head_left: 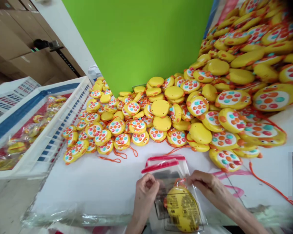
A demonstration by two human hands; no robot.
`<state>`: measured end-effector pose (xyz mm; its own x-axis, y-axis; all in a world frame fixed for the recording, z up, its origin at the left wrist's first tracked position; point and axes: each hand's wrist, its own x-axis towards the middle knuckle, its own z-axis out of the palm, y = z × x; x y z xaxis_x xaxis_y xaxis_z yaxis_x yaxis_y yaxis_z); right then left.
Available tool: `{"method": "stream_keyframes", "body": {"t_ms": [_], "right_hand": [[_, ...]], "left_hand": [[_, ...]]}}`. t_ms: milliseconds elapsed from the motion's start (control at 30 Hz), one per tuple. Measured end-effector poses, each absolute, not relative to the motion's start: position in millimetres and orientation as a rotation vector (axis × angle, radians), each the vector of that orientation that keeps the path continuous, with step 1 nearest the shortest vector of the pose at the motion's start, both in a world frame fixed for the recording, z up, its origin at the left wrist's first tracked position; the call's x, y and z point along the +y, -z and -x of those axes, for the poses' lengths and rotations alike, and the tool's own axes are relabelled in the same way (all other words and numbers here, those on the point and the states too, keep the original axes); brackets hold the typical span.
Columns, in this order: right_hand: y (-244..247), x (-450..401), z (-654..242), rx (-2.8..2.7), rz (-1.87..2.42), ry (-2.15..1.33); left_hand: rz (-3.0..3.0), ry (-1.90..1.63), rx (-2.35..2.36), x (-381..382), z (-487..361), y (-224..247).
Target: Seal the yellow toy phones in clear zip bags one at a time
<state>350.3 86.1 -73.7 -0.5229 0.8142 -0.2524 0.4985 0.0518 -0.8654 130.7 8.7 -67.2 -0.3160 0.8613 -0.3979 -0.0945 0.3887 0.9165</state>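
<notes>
Near the table's front edge lies a clear plastic bag [161,211] with black print and a yellow duck-shaped toy [183,208] inside, its orange cord bunched near the bag's mouth. My left hand [147,187] pinches the bag's upper left corner between thumb and fingers. At the upper right corner, my right hand [202,180] pinches the same bag. Beneath it are more flat clear bags with red seal strips [166,161], poking out just beyond my hands.
Many yellow duck-shaped toys [161,108] with coloured dots and orange cords are heaped across the back and right of the white table [88,188]. A green panel [141,39] stands behind them. At left, a white plastic crate [70,104] holds bagged toys; cardboard boxes [12,29] are stacked beyond.
</notes>
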Motion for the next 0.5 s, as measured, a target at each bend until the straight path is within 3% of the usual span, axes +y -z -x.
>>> {"method": "stream_keyframes", "body": {"t_ms": [300, 500], "right_hand": [[69, 84, -350, -2.204, 1.207, -1.168], [63, 74, -332, -2.214, 1.040, -1.128]], "left_hand": [[-0.584, -1.153, 1.488, -6, -118, 48], [-0.556, -1.531, 1.757, -10, -32, 4]]}}
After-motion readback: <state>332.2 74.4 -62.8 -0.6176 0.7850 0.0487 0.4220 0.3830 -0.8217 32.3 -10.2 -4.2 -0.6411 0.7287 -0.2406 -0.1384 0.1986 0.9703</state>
